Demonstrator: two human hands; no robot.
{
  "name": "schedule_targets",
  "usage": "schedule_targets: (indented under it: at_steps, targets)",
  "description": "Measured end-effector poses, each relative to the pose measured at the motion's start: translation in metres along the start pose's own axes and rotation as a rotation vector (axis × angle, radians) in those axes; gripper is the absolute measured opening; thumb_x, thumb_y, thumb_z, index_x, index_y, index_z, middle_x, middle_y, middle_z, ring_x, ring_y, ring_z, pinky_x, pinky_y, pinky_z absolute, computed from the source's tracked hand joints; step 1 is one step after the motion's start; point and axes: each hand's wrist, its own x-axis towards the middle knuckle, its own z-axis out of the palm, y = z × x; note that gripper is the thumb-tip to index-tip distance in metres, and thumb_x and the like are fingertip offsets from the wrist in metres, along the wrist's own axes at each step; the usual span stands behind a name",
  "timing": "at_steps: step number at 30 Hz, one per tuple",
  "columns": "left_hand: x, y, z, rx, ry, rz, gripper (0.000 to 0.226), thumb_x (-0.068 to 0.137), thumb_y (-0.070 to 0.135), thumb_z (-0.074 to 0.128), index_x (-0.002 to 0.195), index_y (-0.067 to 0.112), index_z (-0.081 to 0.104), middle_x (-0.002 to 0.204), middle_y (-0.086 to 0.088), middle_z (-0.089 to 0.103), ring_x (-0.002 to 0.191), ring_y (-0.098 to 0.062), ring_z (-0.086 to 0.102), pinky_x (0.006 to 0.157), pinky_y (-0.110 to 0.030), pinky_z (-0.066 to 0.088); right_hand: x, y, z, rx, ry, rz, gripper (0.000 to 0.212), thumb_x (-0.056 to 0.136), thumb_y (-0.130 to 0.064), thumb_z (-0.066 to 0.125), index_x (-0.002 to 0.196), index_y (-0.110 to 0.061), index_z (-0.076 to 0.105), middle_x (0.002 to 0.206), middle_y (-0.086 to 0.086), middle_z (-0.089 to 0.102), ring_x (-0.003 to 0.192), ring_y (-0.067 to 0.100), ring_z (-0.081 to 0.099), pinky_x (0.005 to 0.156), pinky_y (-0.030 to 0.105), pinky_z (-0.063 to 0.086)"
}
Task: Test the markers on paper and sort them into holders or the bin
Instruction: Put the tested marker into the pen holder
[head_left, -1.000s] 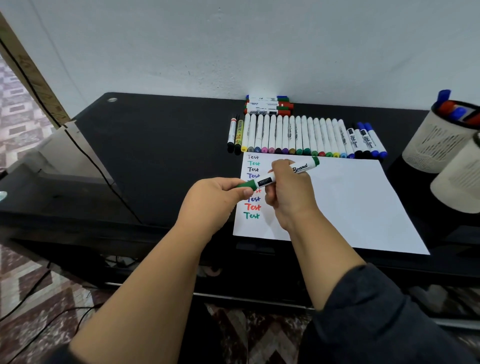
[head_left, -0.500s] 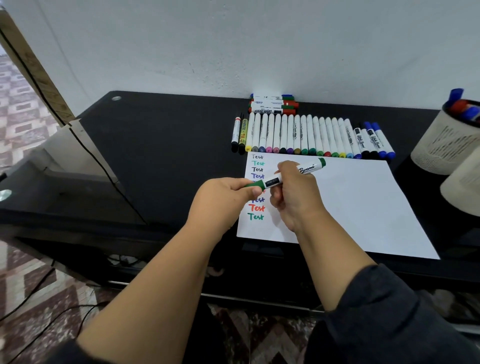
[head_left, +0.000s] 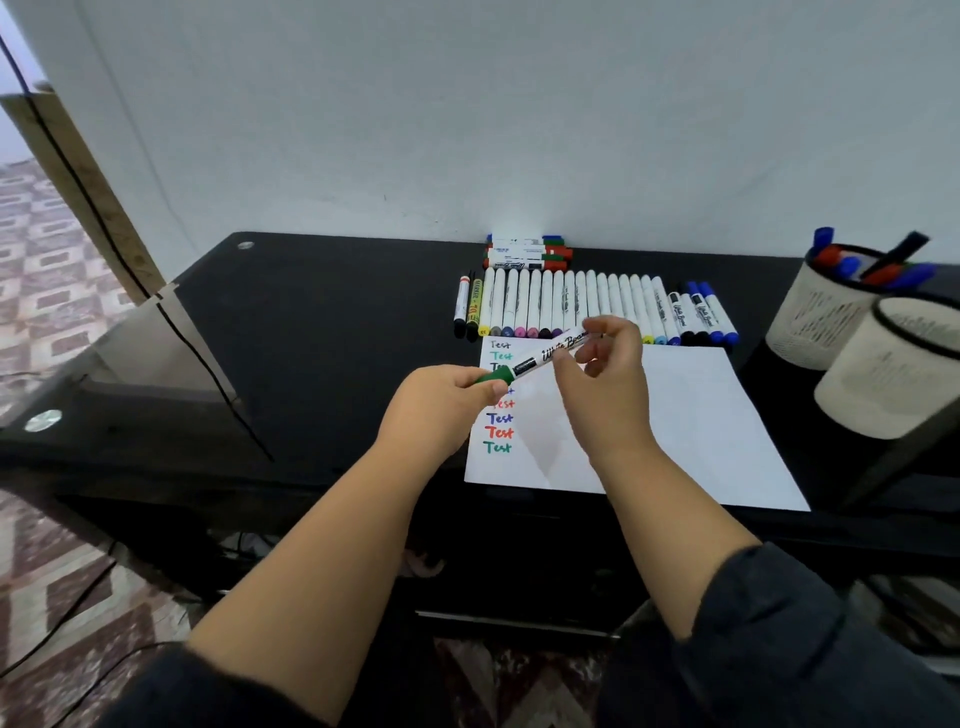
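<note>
Hands meet over the paper (head_left: 691, 415), and between them is the green whiteboard marker (head_left: 545, 356), held tilted above the sheet's far left corner. The left hand (head_left: 436, 410) grips the green cap end, fingers curled round it with the thumb on top. The right hand (head_left: 605, 374) holds the white barrel loosely at its far end, fingers bent and a little apart, the marker's tail hidden behind them. On the paper, a column of "Test" words runs down the left edge in black, teal, blue, red and green. Just beyond the sheet lies the row of markers (head_left: 587, 306), side by side on the black table (head_left: 322, 332), with a small stack of markers (head_left: 524, 253) against the wall. At far right stand two holders: the far holder (head_left: 826, 312) with markers inside, the near holder (head_left: 893, 374) just beside it
</note>
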Motion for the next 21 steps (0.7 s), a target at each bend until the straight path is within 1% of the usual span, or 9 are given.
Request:
schedule_targets:
  at_steps: [2,3,6,9,11,14,15,18,21]
  targets:
    - [-0.005,0.008,0.0,0.01,0.0,0.007,0.033,0.092,0.035,0.057,0.122,0.024,0.062,0.083,0.014,0.059,0.071,-0.001,0.051,0.057,-0.019,0.038,0.001,-0.005,-0.01,-0.273,-0.038,-0.21,0.029,0.088,-0.006,0.059,0.111,-0.025,0.058,0.102,-0.004,0.038,0.094,0.007,0.043,0.08,0.008,0.036]
    - [-0.007,0.012,0.001,0.003,0.001,0.009,0.032,0.092,0.035,0.057,0.12,0.023,0.063,0.087,0.01,0.062,0.074,-0.003,0.053,0.058,-0.02,0.039,0.002,-0.006,-0.014,-0.383,-0.066,-0.291,0.029,0.088,-0.005,0.059,0.112,-0.021,0.063,0.103,-0.004,0.034,0.099,0.009,0.04,0.082,0.011,0.032]
    - [-0.01,0.024,0.005,-0.048,-0.003,0.037,0.021,0.091,0.032,0.059,0.107,0.021,0.068,0.096,0.002,0.068,0.089,-0.014,0.061,0.067,-0.023,0.044,0.004,-0.012,-0.027,-0.597,-0.158,-0.467,0.031,0.087,-0.003,0.06,0.116,-0.012,0.066,0.104,0.0,0.034,0.101,0.015,0.036,0.081,0.016,0.027]
    - [-0.01,0.04,0.011,-0.083,-0.022,0.102,0.013,0.091,0.032,0.059,0.095,0.025,0.069,0.097,0.0,0.069,0.097,-0.021,0.063,0.073,-0.027,0.047,0.011,-0.015,-0.043,-0.702,-0.154,-0.563,0.028,0.087,-0.001,0.061,0.114,-0.004,0.065,0.106,0.014,0.047,0.099,0.031,0.05,0.074,0.029,0.038]
    - [-0.009,0.051,0.015,-0.095,-0.046,0.159,0.014,0.091,0.032,0.058,0.096,0.027,0.07,0.096,0.0,0.069,0.095,-0.02,0.062,0.07,-0.024,0.044,0.02,-0.016,-0.054,-0.752,-0.133,-0.543,0.024,0.09,-0.005,0.057,0.113,-0.003,0.064,0.109,0.015,0.049,0.095,0.032,0.053,0.071,0.035,0.047]
    - [-0.002,0.069,0.025,-0.135,-0.121,0.244,0.018,0.092,0.033,0.057,0.107,0.03,0.067,0.1,0.011,0.066,0.09,-0.006,0.056,0.064,-0.013,0.039,0.035,-0.016,-0.073,-0.796,-0.09,-0.488,0.023,0.093,-0.006,0.052,0.114,-0.003,0.059,0.114,0.012,0.047,0.092,0.03,0.055,0.073,0.038,0.049]
    - [0.002,0.075,0.03,-0.148,-0.147,0.265,0.023,0.092,0.034,0.057,0.113,0.029,0.066,0.108,0.012,0.065,0.093,-0.003,0.054,0.066,-0.012,0.037,0.041,-0.016,-0.08,-0.798,-0.071,-0.462,0.023,0.093,-0.006,0.051,0.115,-0.003,0.058,0.116,0.012,0.046,0.093,0.029,0.055,0.073,0.037,0.049]
    - [0.019,0.089,0.045,-0.114,-0.197,0.318,0.038,0.093,0.037,0.055,0.13,0.028,0.055,0.131,0.011,0.054,0.107,0.0,0.044,0.087,-0.018,0.032,0.061,-0.013,-0.101,-0.742,0.01,-0.373,0.025,0.092,-0.006,0.052,0.116,-0.006,0.056,0.119,0.009,0.046,0.091,0.027,0.057,0.073,0.034,0.046]
    - [0.044,0.101,0.064,-0.047,-0.236,0.354,0.044,0.095,0.038,0.05,0.138,0.028,0.046,0.14,0.01,0.047,0.106,0.001,0.039,0.092,-0.02,0.028,0.08,-0.011,-0.125,-0.52,0.129,-0.267,0.021,0.092,-0.008,0.053,0.113,-0.012,0.055,0.115,0.004,0.051,0.084,0.016,0.058,0.072,0.022,0.044]
